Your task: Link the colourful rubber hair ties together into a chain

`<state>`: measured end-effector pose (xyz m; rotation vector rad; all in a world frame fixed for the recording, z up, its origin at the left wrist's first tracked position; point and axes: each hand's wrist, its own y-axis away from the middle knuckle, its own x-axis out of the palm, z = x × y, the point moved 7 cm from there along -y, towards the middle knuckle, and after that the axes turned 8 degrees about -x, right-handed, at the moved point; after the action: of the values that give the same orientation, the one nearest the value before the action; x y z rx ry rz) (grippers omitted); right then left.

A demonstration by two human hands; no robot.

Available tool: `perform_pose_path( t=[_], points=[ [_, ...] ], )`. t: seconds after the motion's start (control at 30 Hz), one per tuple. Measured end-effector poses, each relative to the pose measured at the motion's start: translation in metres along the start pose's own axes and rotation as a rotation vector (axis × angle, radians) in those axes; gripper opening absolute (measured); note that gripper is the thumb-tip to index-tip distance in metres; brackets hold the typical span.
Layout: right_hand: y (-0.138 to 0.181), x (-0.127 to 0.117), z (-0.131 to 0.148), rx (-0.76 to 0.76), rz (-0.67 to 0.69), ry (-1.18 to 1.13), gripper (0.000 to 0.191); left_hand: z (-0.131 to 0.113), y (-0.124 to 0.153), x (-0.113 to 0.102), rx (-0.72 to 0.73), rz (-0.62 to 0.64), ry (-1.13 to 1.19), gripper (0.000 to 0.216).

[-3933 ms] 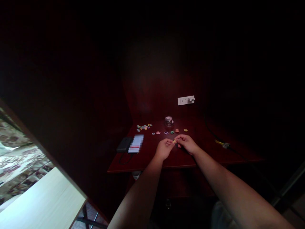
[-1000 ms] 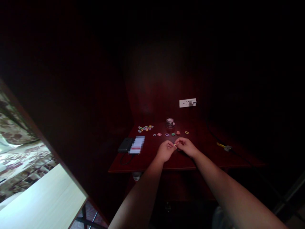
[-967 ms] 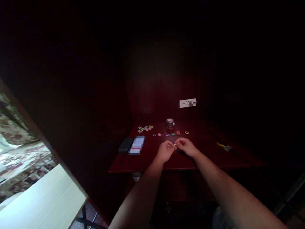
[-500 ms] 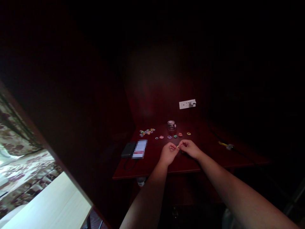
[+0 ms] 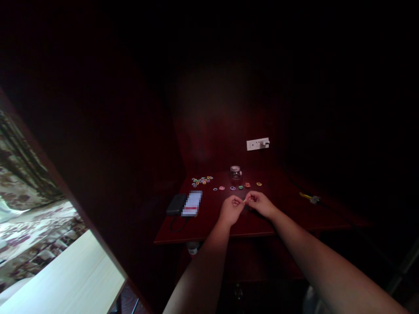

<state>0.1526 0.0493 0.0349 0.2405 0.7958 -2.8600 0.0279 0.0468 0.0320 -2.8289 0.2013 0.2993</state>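
Observation:
My left hand [image 5: 231, 210] and my right hand [image 5: 261, 205] meet above the front middle of the dark red desk [image 5: 209, 226]. Both pinch a tiny yellow hair tie [image 5: 244, 201] between their fingertips, mostly covered by the fingers. Just beyond them runs a row of small ring-shaped hair ties: a blue one [image 5: 215, 189], pink ones [image 5: 221, 188], purple ones [image 5: 232, 188], green ones [image 5: 241, 187], red ones [image 5: 247, 185] and a yellow one [image 5: 259, 184]. Farther left lies a loose mixed-colour pile of hair ties [image 5: 202, 181].
Behind the row stands a clear lidded jar [image 5: 235, 173]. A phone [image 5: 192, 203] with a blurred screen lies left, beside a black power bank [image 5: 176, 204] and its cable. A yellow-ended cable [image 5: 306, 196] rests at right. A wall socket [image 5: 258, 144] holds a plug.
The hands stay in nearly the same place, still pinching the yellow hair tie, of which slightly less shows now. The camera view has shifted slightly.

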Motion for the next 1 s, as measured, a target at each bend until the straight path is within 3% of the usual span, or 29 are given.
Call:
perform_pose_path(
  t=[0.5,0.83,1.0],
  points=[
    [0.001,0.003,0.003,0.003,0.057,0.000,0.016,0.012,-0.003,0.001,-0.008,0.016,-0.016,0.018],
    [0.000,0.001,-0.002,0.031,-0.016,-0.017,0.021,0.013,-0.006,0.003,-0.026,0.037,0.034,0.019],
    [0.000,-0.003,-0.003,0.038,-0.060,-0.058,0.024,0.015,-0.009,0.000,-0.040,-0.011,-0.024,0.016]
  ],
)
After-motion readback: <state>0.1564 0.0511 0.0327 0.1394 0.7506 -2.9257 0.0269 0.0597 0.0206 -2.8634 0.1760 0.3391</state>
